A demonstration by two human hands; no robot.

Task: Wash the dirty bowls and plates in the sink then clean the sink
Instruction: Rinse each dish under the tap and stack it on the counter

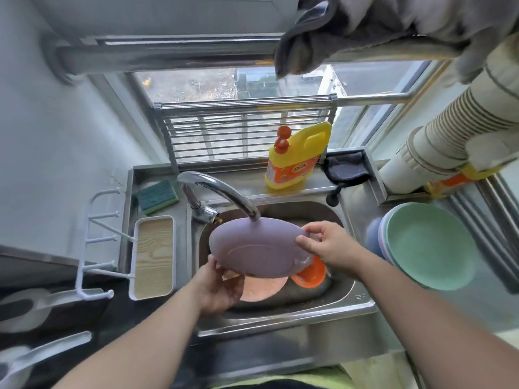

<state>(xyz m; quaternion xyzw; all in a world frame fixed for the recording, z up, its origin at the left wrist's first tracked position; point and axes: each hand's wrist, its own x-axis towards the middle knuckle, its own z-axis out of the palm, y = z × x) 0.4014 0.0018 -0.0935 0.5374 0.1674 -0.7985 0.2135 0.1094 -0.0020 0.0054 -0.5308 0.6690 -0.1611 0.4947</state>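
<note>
Purple plate (pixel 259 247) in both hands

Both hands hold a purple plate (pixel 258 248) tilted, underside up, over the sink (pixel 351 293) beneath the tap (pixel 224 192). The left hand (pixel 219 284) grips its near rim, the right hand (pixel 328 245) its far-right rim. A pink plate (pixel 264 290) and orange bowl (pixel 309 273) lie below. Stacked bowls (pixel 429 248) sit right; soap (pixel 295 158) and sponge (pixel 157 195) sit behind.

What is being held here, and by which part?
Purple plate, underside up beneath the faucet: left hand grips its near rim, right hand its right rim.
</note>
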